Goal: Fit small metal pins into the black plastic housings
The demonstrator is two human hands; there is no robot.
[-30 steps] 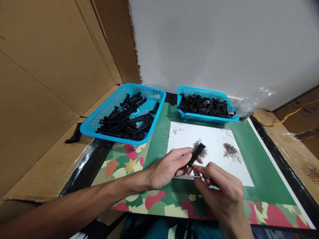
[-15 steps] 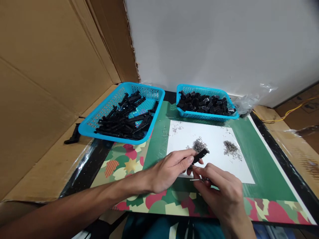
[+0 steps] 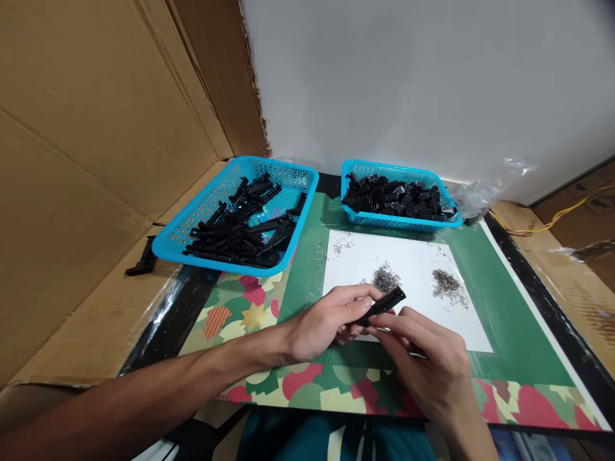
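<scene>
My left hand (image 3: 331,321) is closed around a long black plastic part (image 3: 388,301), which tilts up to the right above the white sheet (image 3: 413,250). The fingertips of my right hand (image 3: 423,349) are pinched against the underside of that part; anything small between them is hidden. On the sheet behind my hands lies a pile of tiny metal pieces (image 3: 385,279), with a second metal pile (image 3: 446,285) to the right. A few loose metal bits (image 3: 342,244) are scattered at the sheet's upper left corner.
A blue basket (image 3: 166,253) with many long black parts stands at the left, and another blue basket (image 3: 403,222) with short black pieces at the back. One black part (image 3: 144,257) lies on cardboard at far left. Plastic wrap (image 3: 480,192) sits at the back right.
The black part has turned in my left hand and shows a different side. The thin metal tool seen in my right hand before is now hidden. My right fingertips have moved closer to the part.
</scene>
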